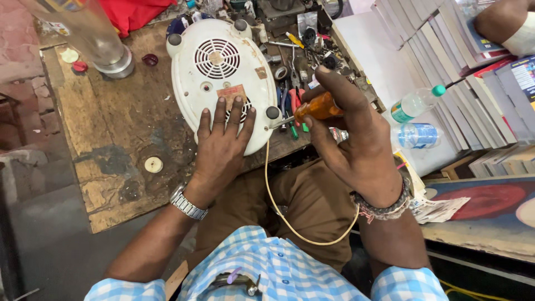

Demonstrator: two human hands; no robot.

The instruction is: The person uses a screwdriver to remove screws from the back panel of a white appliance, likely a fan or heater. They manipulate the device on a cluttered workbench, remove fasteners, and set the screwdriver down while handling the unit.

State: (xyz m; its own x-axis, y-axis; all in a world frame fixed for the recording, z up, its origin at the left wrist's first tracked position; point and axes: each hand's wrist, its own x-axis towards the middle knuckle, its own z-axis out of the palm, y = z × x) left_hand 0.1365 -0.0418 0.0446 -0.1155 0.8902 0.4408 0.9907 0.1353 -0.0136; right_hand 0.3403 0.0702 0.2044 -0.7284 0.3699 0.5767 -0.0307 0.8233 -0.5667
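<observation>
White appliance base [223,78] lies underside-up on the worn workbench [111,128], pinned by the left hand [222,146] with fingers spread flat to steady it. Right hand [356,139] grips an orange-handled screwdriver [315,108], tip seemingly at a screw near the rim.

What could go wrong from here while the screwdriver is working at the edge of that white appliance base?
1. The screwdriver in the right hand points toward the left hand, which lies flat on the white appliance base; a slip could jab the fingers.
2. The base overhangs the wooden board's near edge, so a hard push might tip it into the lap.
3. The cream cord loops across the lap and could snag an arm.
</observation>
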